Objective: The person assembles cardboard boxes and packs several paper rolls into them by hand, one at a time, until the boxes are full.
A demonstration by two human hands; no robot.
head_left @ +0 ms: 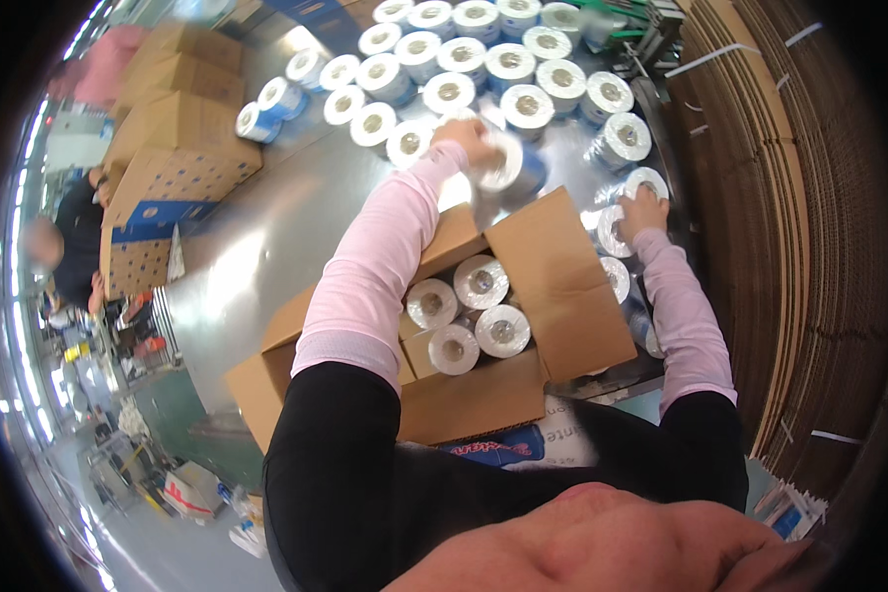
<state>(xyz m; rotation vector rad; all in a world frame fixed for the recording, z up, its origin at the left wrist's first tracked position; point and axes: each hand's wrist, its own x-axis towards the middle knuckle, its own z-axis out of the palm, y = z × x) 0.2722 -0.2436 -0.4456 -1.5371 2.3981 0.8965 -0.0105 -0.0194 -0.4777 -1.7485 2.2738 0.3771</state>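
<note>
My left hand (pixel 470 143) is closed around a wrapped paper roll (pixel 504 166), blurred and tilted, just beyond the open cardboard box (pixel 567 296). Over on the right, my right hand (pixel 647 213) has its fingers closed on another paper roll (pixel 647 181) by the table's edge. A second roll (pixel 611 231) touches that hand on its left side. Inside the box, several white-ended rolls (pixel 454 349) stand upright in a cluster on its right side. My left forearm hides part of the box's left side.
Many upright rolls (pixel 449 93) fill the far side of the metal table (pixel 232 266). Stacked flat cardboard (pixel 760 247) lines the right. Packed cartons (pixel 183 148) stand at the left, with a person in dark clothes (pixel 74 242) beyond. Green machinery (pixel 641 30) sits at the far right.
</note>
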